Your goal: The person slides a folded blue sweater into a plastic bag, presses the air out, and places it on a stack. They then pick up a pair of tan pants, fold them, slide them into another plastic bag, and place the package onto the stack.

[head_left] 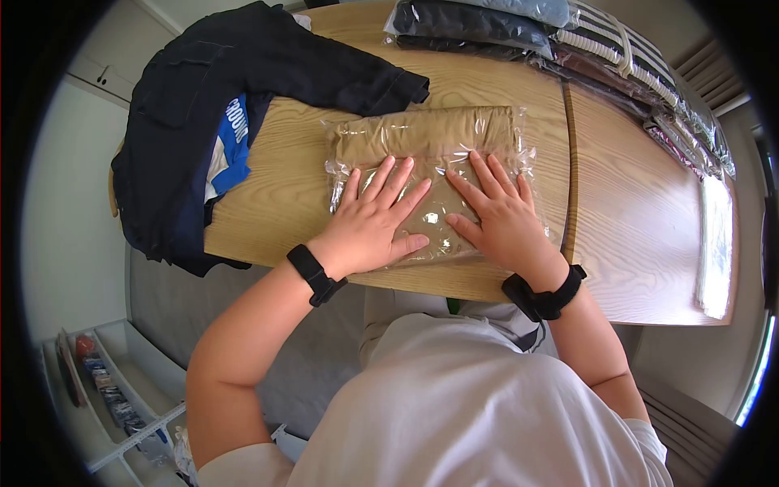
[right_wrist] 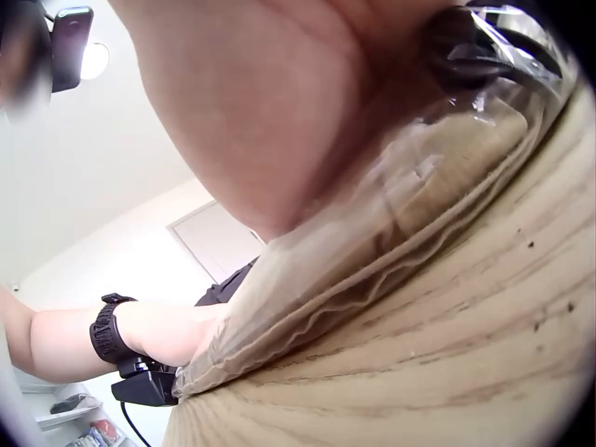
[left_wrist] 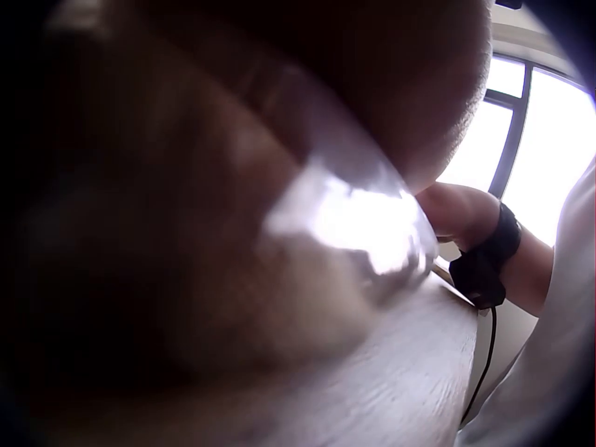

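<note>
A folded tan garment (head_left: 422, 134) lies inside a clear plastic bag (head_left: 438, 219) at the front of the wooden table. Both hands rest on the bag with fingers spread and pointing away from the body. The left hand (head_left: 365, 217) covers the bag's left part, the right hand (head_left: 501, 219) its right part, thumbs toward each other. In the right wrist view, the base of the right hand (right_wrist: 251, 102) is on the shiny plastic, whose layered edge runs along the table. The left wrist view is mostly dark and blurred, with a bright glare on the plastic.
A dark jacket (head_left: 187, 97) with a blue and white piece showing inside spreads over the table's left side. Several bagged, folded garments (head_left: 471, 28) line the far right edge. A stack of clear plastic (head_left: 714, 247) lies at right. An open drawer unit (head_left: 114, 390) stands lower left.
</note>
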Available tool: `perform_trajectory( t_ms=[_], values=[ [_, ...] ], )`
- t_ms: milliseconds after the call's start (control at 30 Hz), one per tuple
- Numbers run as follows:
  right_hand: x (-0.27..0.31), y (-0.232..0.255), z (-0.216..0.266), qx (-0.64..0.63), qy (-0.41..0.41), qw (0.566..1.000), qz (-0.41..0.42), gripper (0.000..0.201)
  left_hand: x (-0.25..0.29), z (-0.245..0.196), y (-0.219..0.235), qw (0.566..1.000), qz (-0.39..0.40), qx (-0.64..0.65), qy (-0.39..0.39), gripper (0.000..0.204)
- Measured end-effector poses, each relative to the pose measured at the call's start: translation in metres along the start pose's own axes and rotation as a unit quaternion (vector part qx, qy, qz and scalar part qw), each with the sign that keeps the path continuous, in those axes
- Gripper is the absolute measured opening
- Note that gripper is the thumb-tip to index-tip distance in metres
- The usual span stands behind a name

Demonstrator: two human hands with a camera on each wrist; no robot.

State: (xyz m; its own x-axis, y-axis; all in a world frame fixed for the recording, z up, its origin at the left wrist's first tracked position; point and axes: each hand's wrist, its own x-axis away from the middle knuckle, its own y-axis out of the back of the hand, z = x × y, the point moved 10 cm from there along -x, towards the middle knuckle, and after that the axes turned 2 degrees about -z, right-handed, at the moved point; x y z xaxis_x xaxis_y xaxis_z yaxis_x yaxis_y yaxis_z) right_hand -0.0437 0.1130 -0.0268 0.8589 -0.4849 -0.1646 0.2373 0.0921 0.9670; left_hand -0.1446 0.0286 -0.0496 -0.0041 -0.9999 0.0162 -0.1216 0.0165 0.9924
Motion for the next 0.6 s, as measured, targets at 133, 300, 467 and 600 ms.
perform_trajectory(
  t_ms=[133, 300, 467, 600],
  values=[
    [-0.001, -0.002, -0.001, 0.005, 0.0, 1.0, 0.01, 0.057, -0.002, 0.0, -0.005, 0.999, 0.052, 0.012, 0.008, 0.076],
    [-0.001, -0.001, -0.001, 0.006, 0.002, 1.0, -0.003, 0.056, -0.002, 0.001, -0.004, 0.998, 0.054, 0.013, 0.009, 0.076],
    [0.001, 0.001, 0.001, 0.005, 0.005, 1.0, -0.023, 0.057, -0.001, 0.004, -0.006, 0.996, 0.076, 0.049, 0.002, 0.076],
    [-0.005, 0.007, 0.002, 0.03, -0.012, 0.999, -0.008, 0.057, 0.01, -0.013, 0.024, 0.998, -0.019, -0.024, -0.059, 0.074]
  ],
)
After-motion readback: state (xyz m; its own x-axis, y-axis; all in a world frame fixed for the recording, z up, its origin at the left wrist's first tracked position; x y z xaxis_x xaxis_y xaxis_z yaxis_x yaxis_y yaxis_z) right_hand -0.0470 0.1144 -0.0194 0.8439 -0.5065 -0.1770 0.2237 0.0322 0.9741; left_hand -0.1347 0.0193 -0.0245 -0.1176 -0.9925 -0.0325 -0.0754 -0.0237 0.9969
